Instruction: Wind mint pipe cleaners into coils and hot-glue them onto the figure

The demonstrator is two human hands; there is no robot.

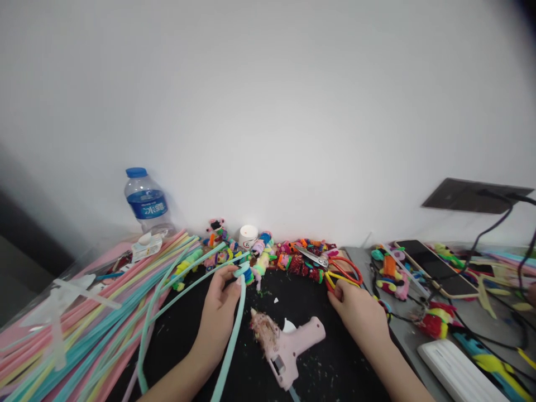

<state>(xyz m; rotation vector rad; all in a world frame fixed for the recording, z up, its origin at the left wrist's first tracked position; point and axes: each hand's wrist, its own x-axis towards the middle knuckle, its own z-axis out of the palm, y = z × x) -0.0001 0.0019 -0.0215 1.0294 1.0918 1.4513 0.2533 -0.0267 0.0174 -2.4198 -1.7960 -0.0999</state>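
Mint-green pipe cleaners [232, 340] are pinched between the thumb and fingers of my left hand [220, 301], left of centre over the black mat [201, 357]. One long strand hangs down toward me and others bend off to the left. My right hand [358, 310] has its fingers curled at the red and yellow handles of the scissors [312, 257], whose blades point up and left over the small figures. Its fingertips are partly hidden. Between my hands lies a pale pink glue gun [291, 349], its nozzle end covered in brownish residue.
Many pastel pipe cleaners [84, 329] lie in a bundle at left, near a water bottle [146, 204]. Small fuzzy figures [301, 265] and a white cup [248, 235] line the wall. At right are a phone [438, 268], a white box-shaped device [458, 371] and black cables [477, 245].
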